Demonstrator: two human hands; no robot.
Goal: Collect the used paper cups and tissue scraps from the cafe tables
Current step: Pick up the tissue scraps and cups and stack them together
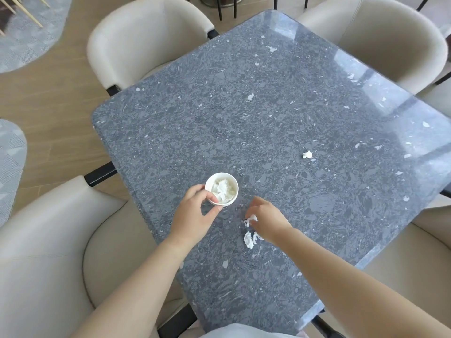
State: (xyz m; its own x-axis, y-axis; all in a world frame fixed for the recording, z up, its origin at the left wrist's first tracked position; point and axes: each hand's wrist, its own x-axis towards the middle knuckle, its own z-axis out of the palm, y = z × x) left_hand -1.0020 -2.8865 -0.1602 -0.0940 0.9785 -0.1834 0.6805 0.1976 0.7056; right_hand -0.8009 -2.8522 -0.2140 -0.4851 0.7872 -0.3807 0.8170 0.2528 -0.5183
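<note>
table edges: we see the grey speckled table [244, 106] set cornerwise to us, its near corner by our body and its left edge running just beside the left forearm.
open room: most of the tabletop beyond both hands is bare stone; the wooden floor [48, 93] shows to the left between the chairs.
left hand: our left hand [192, 211] grips the paper cup [221, 189] by its near rim, thumb and fingers curled round it, close to the table's left edge.
paper cup: it stands upright on the table, with crumpled tissue [223, 189] inside.
right hand: our right hand [266, 220] reaches down just to the right of the cup, fingers curled and pinching the near scrap [250, 220] against the tabletop.
other scraps: the wrist scrap [249, 240] lies touching the table just below the right hand's fingers; the far scrap [307, 154] sits well apart, toward the right.
counts: we count one cup, three loose scraps on the top (the wrist scrap may be two bits, we cannot tell), and four beige chairs, at upper left [136, 37], upper right [380, 37], lower left [44, 240] and lower right [415, 252].
</note>
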